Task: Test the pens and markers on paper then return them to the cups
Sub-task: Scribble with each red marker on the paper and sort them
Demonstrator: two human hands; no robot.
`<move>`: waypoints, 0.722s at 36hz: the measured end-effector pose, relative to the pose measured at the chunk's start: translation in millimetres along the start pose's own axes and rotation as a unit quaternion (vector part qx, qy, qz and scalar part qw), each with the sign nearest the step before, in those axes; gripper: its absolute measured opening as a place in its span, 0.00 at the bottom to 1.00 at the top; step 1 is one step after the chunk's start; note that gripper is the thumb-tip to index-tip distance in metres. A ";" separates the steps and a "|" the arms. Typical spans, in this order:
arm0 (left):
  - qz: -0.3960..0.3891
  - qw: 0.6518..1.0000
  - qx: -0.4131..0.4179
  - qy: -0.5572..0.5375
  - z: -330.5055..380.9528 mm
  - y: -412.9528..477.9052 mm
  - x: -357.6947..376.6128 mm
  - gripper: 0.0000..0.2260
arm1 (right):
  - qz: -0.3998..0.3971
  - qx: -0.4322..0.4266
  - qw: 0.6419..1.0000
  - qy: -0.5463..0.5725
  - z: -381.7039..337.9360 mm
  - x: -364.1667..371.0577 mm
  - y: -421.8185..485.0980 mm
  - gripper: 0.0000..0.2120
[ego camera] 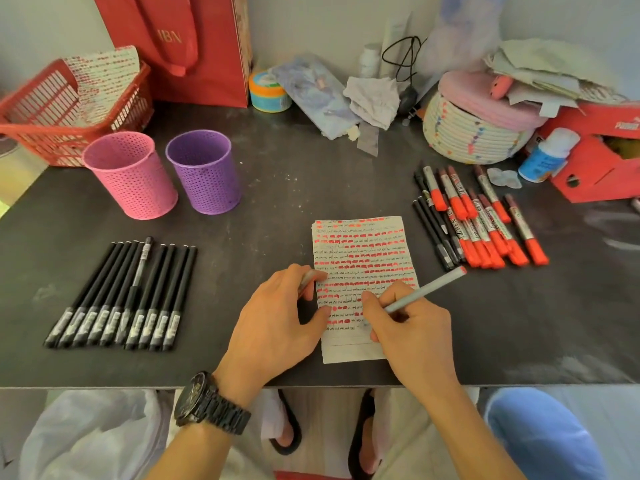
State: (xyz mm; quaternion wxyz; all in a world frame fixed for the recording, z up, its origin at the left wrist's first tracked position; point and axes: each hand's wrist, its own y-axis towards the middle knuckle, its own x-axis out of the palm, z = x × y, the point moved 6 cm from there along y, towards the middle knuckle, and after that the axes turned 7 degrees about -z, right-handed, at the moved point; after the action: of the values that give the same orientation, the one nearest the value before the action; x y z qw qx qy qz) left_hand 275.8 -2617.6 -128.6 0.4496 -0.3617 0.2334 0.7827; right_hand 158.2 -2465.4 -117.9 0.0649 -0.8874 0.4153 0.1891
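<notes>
The watch [207, 407] on the left wrist is closest. Above it the left hand [277, 317] lies at the left edge of the paper [363, 251]: the fingertips press the sheet, while the thumb and first finger pinch a small thing that looks like a cap [309, 279]. The right hand [412, 334] pinches a marker [427, 289] low on its grey barrel, with the tip on the lower lines of the paper, which is in the middle of the desk [277, 209]. I judge the marker to be light, stiff and a little smooth, so a hold near the tip gives good control. The paper is thin and probably slides easily, so it needs pressing flat. The black pens [121, 292] lie in a row at the left and the other markers [485, 223] at the right. The pink cup [131, 174] and the purple cup [204, 171] stand behind the pens.
</notes>
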 end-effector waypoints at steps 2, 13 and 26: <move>0.001 1.000 -0.002 -0.005 -0.6 0.0 0.6 0.14 | -0.001 0.001 1.000 -0.010 0.4 0.5 -0.2 0.16; -0.002 1.000 -0.005 -0.002 -2.8 -0.2 1.4 0.15 | 0.004 0.000 1.000 -0.030 -1.8 -0.6 -0.4 0.16; -0.013 1.000 -0.008 0.005 -1.2 1.8 1.9 0.16 | 0.009 -0.007 0.999 -0.046 -1.4 0.0 -0.7 0.14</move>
State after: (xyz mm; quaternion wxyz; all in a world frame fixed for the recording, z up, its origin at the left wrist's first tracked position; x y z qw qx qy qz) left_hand 274.1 -2618.3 -130.7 0.4557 -0.3724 0.2249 0.7766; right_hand 159.1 -2465.3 -116.6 0.0762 -0.8746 0.4184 0.2330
